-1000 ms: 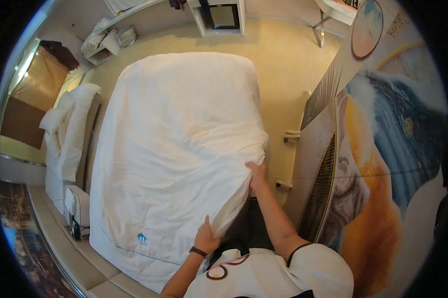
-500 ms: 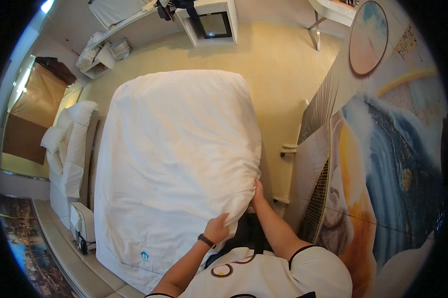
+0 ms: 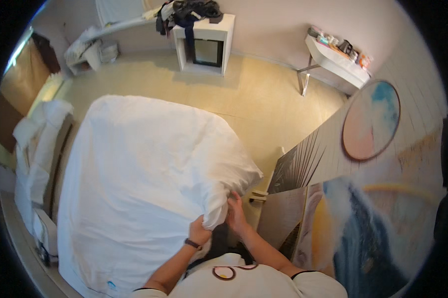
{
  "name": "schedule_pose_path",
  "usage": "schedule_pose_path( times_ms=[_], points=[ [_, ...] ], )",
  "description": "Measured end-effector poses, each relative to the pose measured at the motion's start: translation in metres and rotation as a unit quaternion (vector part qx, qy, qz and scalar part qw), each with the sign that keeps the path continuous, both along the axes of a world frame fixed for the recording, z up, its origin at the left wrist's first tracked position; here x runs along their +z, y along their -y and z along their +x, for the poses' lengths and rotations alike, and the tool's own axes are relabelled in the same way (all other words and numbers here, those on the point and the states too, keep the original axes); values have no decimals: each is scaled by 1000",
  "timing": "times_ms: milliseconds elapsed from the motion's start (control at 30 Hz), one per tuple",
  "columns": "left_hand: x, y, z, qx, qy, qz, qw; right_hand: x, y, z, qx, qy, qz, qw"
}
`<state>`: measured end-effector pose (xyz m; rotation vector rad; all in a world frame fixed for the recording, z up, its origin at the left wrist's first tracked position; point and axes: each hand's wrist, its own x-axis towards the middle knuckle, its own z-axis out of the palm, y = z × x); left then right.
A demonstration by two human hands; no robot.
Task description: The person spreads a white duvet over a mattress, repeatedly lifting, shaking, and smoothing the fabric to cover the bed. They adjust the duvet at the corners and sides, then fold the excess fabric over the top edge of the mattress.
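A large white duvet [image 3: 144,184] covers the bed below me. Its near right corner is bunched into a thick fold [image 3: 219,208]. My left hand [image 3: 199,231], with a dark band on the wrist, grips the lower part of that fold. My right hand [image 3: 236,213] presses against the fold's right side with fingers partly curled on the cloth. Both forearms rise from the lower edge, over my white shirt.
White pillows [image 3: 33,144] lie at the bed's left side. A white cube stand [image 3: 204,42] with dark clothes on top stands at the far wall. A narrow shelf table [image 3: 335,62] holds small items at the right. Painted panels [image 3: 343,218] and a round picture [image 3: 370,119] line the right wall.
My head has lifted, so more of the room's far end shows. Both hands have come together at the duvet's near right corner, which is now gathered and raised.
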<state>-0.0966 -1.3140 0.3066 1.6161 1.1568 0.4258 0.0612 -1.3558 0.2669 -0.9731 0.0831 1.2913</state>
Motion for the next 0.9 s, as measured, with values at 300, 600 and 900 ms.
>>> schedule_pose_path(
  times_ms=[300,600,900],
  points=[
    [11,-94,-1,-379,-133,-166,900,-109,-116,109,30,37,-155,987],
    [-12,-202,138,115,116,-94,982,41,-162,129,409,547,157,714],
    [39,-233,143,132,258,-313,904,-163,-314,321,178,362,-283,870]
  ],
)
